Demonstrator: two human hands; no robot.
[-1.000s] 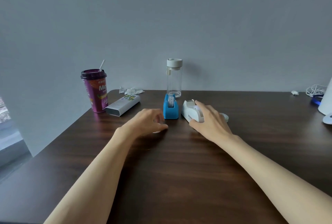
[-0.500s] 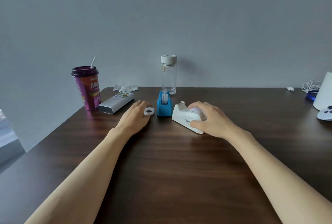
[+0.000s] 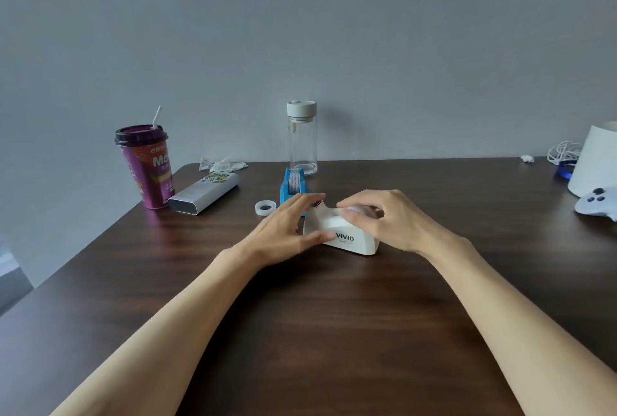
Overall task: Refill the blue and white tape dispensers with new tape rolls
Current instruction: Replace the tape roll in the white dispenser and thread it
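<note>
The white tape dispenser (image 3: 347, 240), marked VIVID, sits on the dark wooden table (image 3: 300, 332) between my hands. My left hand (image 3: 287, 232) holds its left end, thumb on the front face. My right hand (image 3: 380, 218) rests on its top, fingertips pinched around the tape roll seated there, which is mostly hidden. Behind them stands the blue tape dispenser (image 3: 291, 187) with a roll in it. A small clear tape roll (image 3: 265, 207) lies flat on the table to the left of the blue dispenser.
At the back left are a purple drink cup (image 3: 147, 168) with a straw, a grey rectangular box (image 3: 203, 193) and crumpled wrappers (image 3: 222, 164). A clear bottle (image 3: 301, 138) stands behind the blue dispenser. At the right edge are a white cylinder (image 3: 596, 162), a game controller (image 3: 597, 203) and cables (image 3: 564, 152).
My left hand let go of the small roll, left it by the blue dispenser, and moved right onto the white dispenser. The white dispenser was drawn nearer to me under my right hand.
</note>
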